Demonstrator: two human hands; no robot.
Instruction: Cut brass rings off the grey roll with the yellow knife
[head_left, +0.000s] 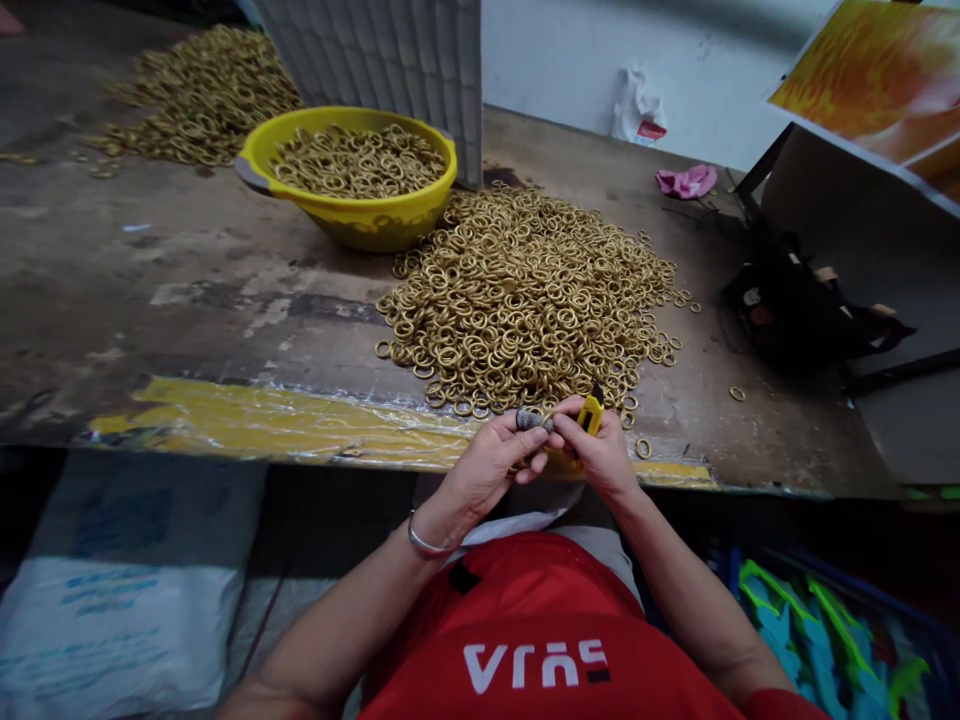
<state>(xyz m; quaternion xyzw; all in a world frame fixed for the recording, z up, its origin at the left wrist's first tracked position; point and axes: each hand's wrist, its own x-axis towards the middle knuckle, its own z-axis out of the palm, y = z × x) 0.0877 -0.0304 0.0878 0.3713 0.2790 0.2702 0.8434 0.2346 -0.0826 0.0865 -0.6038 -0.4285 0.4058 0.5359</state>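
My left hand [499,450] and my right hand [600,450] meet at the table's front edge, just before a heap of gold-coloured rings [532,290]. A grey wrapping [529,420] shows at my left fingers, seemingly around a fingertip. One gold ring [548,416] sits at the fingertips where both hands come together. More rings seem to lie in my curled left fingers, partly hidden. In my right hand is a yellow utility knife [590,414], its dark tip pointing away from me, while thumb and finger pinch near the ring.
Left of the heap stands a yellow basin [345,215] full of rings, with another ring pile [217,90] beyond. A grey panel [390,70] rises behind the basin. To the right are a black bag [795,310] and a pink cloth [686,182]. Yellow tape [285,420] covers the table edge.
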